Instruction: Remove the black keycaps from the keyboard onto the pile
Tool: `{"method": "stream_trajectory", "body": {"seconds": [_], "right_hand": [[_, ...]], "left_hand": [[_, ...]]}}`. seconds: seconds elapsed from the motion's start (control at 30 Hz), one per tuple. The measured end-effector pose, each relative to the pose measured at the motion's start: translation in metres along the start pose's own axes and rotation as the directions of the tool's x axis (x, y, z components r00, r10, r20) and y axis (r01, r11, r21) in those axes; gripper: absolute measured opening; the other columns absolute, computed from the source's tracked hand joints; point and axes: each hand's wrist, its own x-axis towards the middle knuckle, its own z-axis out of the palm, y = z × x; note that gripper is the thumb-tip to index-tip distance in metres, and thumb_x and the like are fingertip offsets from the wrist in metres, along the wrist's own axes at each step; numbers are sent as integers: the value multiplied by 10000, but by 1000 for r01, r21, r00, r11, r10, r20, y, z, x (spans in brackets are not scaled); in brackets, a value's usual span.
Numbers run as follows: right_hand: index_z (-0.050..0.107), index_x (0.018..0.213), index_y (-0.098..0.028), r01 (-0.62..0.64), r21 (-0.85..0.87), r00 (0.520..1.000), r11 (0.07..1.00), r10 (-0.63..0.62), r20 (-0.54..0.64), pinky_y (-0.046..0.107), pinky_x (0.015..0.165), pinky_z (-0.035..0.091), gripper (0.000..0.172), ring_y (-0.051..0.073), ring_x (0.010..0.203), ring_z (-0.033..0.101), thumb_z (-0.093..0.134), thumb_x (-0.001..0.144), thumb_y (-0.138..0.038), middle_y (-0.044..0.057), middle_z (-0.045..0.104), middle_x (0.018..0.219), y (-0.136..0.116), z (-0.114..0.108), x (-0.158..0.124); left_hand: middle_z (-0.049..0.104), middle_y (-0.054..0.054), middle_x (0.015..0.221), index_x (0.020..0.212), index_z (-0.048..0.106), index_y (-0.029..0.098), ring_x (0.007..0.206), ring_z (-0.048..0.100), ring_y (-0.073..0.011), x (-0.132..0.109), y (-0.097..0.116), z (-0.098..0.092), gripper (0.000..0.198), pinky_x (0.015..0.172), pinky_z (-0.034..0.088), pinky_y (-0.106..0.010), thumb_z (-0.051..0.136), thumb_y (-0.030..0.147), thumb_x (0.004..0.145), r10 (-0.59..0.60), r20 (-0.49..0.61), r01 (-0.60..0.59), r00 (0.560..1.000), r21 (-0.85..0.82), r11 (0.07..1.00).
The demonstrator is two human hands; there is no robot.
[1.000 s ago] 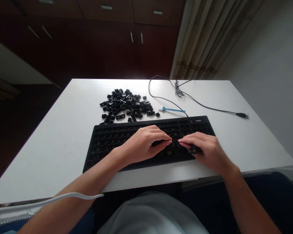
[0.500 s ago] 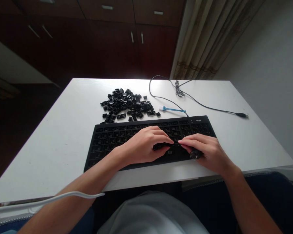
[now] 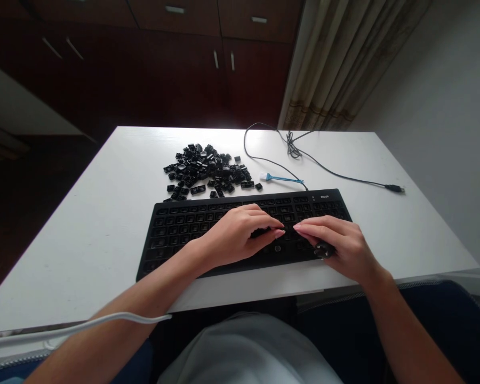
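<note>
A black keyboard [image 3: 176,226] with its keycaps taken off lies near the front edge of the white table [image 3: 96,234]. Both my hands rest on its right-middle part. My left hand [image 3: 236,234] has its fingers curled down onto the key bed, fingertips close to those of my right hand [image 3: 336,242]. My right hand's fingers are pressed together and stretched flat, and a small dark piece, seemingly keycaps [image 3: 324,249], shows under its palm. A heap of loose black keycaps [image 3: 206,170] lies behind the keyboard.
A small blue brush [image 3: 282,180] lies behind the keyboard's right half. The keyboard's dark cable [image 3: 336,173] loops over the table to a USB plug at the right. A white cable [image 3: 84,325] crosses my left forearm. Dark cabinets and a curtain stand behind.
My fingertips have shifted slightly on the keyboard; both hands stay in the same place. The view has dipped a little.
</note>
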Motion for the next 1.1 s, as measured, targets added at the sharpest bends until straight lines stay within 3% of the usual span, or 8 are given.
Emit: {"method": "stream_trajectory", "body": {"seconds": [0.2,0.33,0.57,0.93,1.1], "right_hand": [[656,1277,-255,-49,-20,996,999,51,74,336,907,591,376,187,1024,714,669,924,-128,49,745,1169,-1,-3,3],[664,1219,-244,-37,-26,992,999,40,120,339,915,588,314,189,1040,711,663,928,-128,42,751,1167,0,-1,3],[645,1262,-236,5,-89,977,996,14,212,379,896,568,497,213,1063,676,618,835,18,39,693,1317,3,-1,-3],[649,1243,-233,20,-124,979,992,6,206,383,902,581,440,223,1077,686,618,857,-24,66,686,1322,1,1,-7],[689,1124,-233,-69,-72,996,995,73,54,328,856,589,262,194,994,711,705,885,-127,68,720,1181,-11,2,-1]], "left_hand": [[801,-57,978,1081,789,197,864,696,-168,-1,-3,5,195,793,570,-275,661,294,970,67,-48,-68,997,-25,997],[809,-53,1003,1055,800,220,858,681,-172,-2,-5,7,185,805,571,-293,647,289,978,142,-58,-138,988,62,988],[790,-34,1080,1058,795,255,928,654,-183,-4,-8,4,184,849,534,-318,631,290,983,260,35,-260,965,244,934],[782,-47,1080,1006,784,214,908,653,-182,-4,-6,5,181,835,544,-323,606,247,992,316,54,-318,947,264,911],[788,-72,1053,1202,720,170,920,670,-195,-5,-6,6,262,841,564,-331,606,286,996,261,36,-262,965,243,934]]}}
